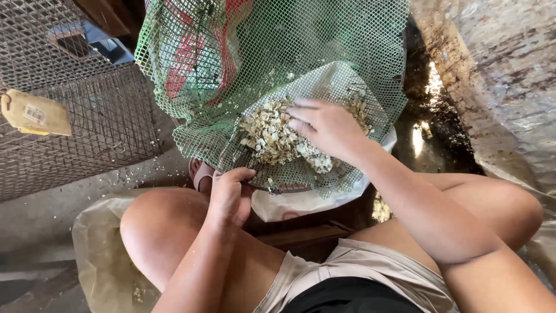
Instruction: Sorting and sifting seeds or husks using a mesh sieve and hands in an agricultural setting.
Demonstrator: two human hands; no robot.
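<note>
A: Item one, the pale flakes (pixel 272 138)?

B: A heap of small, dry, cream-coloured pieces, lying on the green mesh (pixel 272 52) at the centre of the scene, just far of the knees. What they are cannot be told.

A: Position against the hands?

B: The right hand (pixel 325 126) lies flat on the right part of the heap, fingers spread and unclenched, touching the flakes, gripping nothing. The left hand (pixel 229 194) is near and left of the heap, clenched on the mesh's near edge, thumb on top.

A: Item two, the mesh itself?

B: Green plastic netting, sagging under the flakes, rising far and left over something red behind it.

A: Beneath it?

B: A white sack (pixel 301 203), its lip showing under the mesh's near edge, between the knees.

A: Further out?

B: Left, a wire cage (pixel 69 133) of rusty grid, with a tan tag (pixel 35 113) hanging on it. Near left, a translucent plastic sheet (pixel 98 255) on the concrete floor (pixel 52 208), scattered with crumbs. Right, a grimy, wet wall surface (pixel 498 69) beside a dark damp patch.
</note>
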